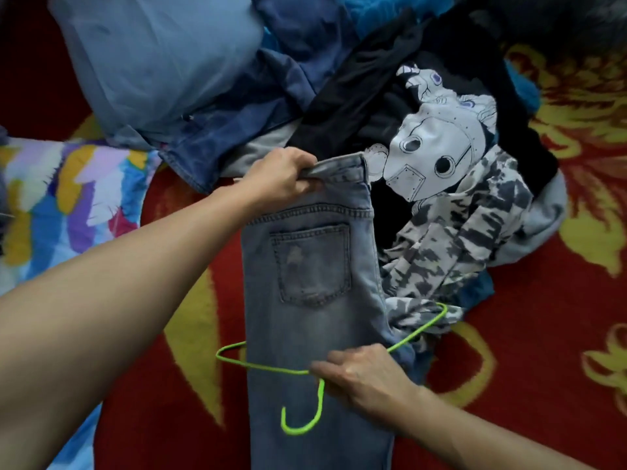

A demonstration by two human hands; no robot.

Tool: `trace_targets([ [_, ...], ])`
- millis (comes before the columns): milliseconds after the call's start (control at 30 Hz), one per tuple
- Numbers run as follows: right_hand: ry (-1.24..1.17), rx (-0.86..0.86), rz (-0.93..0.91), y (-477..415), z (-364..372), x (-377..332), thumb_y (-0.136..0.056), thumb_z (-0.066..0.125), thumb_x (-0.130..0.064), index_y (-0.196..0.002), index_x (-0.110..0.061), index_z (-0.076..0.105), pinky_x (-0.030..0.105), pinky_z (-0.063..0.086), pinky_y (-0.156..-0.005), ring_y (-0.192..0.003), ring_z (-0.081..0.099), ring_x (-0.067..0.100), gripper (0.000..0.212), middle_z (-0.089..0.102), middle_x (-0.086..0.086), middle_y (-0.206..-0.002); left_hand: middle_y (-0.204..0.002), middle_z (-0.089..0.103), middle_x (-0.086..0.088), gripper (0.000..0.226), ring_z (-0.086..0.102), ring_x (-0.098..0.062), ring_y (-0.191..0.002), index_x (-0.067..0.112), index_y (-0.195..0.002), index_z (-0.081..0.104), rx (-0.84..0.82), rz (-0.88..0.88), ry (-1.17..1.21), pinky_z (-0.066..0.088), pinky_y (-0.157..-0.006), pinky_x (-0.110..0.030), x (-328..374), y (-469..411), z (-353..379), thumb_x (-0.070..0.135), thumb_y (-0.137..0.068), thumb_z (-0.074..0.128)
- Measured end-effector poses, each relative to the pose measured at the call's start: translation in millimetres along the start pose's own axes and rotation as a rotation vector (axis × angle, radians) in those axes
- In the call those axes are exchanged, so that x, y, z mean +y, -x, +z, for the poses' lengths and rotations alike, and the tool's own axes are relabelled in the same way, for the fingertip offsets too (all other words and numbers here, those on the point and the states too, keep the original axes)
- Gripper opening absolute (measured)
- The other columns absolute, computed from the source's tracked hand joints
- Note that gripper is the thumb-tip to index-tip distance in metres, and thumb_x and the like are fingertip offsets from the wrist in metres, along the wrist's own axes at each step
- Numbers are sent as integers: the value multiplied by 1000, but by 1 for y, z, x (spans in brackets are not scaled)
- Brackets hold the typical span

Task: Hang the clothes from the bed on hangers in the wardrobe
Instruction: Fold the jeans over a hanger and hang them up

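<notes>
The left hand [283,179] grips the waistband of the faded jeans [312,266], which hang folded lengthwise over the red patterned blanket [543,334]. The right hand [366,378] pinches the green wire hanger [278,369] at its neck, and the legs appear threaded through it. The hanger's far end sits against the camouflage garment [468,239] and could snag it on lifting. If the waistband is released before the denim drapes evenly over the bar, its weight will likely slide it off.

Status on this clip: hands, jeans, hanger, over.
Left hand grips jeans waistband. Right hand holds green hanger at its neck; jeans appear threaded through. Clothes pile lies beyond, nothing blocking.
</notes>
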State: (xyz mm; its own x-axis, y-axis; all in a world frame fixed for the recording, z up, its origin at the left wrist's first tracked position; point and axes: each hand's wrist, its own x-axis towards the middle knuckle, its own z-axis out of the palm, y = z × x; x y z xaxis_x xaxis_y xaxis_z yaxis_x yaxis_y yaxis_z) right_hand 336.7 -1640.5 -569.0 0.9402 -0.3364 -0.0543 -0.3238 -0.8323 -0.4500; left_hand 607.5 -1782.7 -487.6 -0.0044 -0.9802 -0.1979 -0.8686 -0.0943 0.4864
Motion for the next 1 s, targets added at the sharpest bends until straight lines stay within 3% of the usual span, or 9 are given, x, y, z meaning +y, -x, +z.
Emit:
trace_targets([
  [167,75,35,-49,29,5,-54,-84,61,-37,-90,-30,67,24,30,-41,-48,48,13,11,48,-7,-61,-75,50,-1,23,53,-25,-79,23,-73,49,130,-73,3,34,-62,-33,1,5,20,34,-87,64],
  [267,68,-36,-50,50,13,-69,-87,55,-41,-84,-31,65,23,22,-40,-46,49,10,15,48,-7,-59,-80,52,-1,14,58,-29,-87,23,-78,55,199,-106,33,34,-65,-32,7,12,15,31,-87,62],
  [367,27,-79,5,62,19,-60,-88,47,-43,-85,-32,65,23,28,-37,-50,55,9,21,52,-8,-61,-90,59,-4,10,58,-28,-94,19,-94,63,200,-158,37,41,-71,-34,14,22,13,28,-89,61],
  [467,-52,-19,77,58,12,-55,-92,46,-47,-91,-31,64,25,38,-39,-58,61,13,24,56,-7,-67,-104,65,-5,24,60,-24,-99,20,-112,64,151,-242,82,49,-85,-36,12,41,18,28,-89,64],
  [600,-133,49,137,56,-9,-60,-98,28,-56,-94,-30,65,27,38,-43,-65,65,17,45,65,-7,-74,-96,68,-5,23,63,-25,-95,16,-107,67,219,-365,80,48,-82,-31,7,92,21,24,-86,66],
  [700,-160,83,141,64,-24,-75,-94,35,-56,-83,-25,58,28,28,-45,-65,62,24,40,65,-3,-71,-96,69,-6,20,64,-24,-92,14,-105,68,238,-484,82,45,-72,-28,9,151,19,21,-87,66],
  [833,-234,67,188,83,-44,-103,-87,24,-65,-95,-22,67,39,48,-57,-79,65,29,61,70,4,-79,-92,69,-12,18,65,-28,-87,9,-102,68,342,-635,131,43,-74,-26,23,251,14,17,-85,68],
  [933,-262,101,190,99,-82,-128,-86,31,-67,-96,-22,69,42,51,-64,-80,66,28,60,69,6,-76,-85,66,-11,16,63,-26,-85,8,-100,69,422,-765,159,43,-76,-28,48,338,9,15,-85,68],
  [1000,-261,99,193,106,-117,-147,-93,45,-57,-80,-17,63,41,50,-64,-76,64,28,46,66,5,-70,-82,65,-12,14,64,-28,-83,9,-97,69,462,-827,196,47,-76,-32,69,393,6,14,-84,69],
])
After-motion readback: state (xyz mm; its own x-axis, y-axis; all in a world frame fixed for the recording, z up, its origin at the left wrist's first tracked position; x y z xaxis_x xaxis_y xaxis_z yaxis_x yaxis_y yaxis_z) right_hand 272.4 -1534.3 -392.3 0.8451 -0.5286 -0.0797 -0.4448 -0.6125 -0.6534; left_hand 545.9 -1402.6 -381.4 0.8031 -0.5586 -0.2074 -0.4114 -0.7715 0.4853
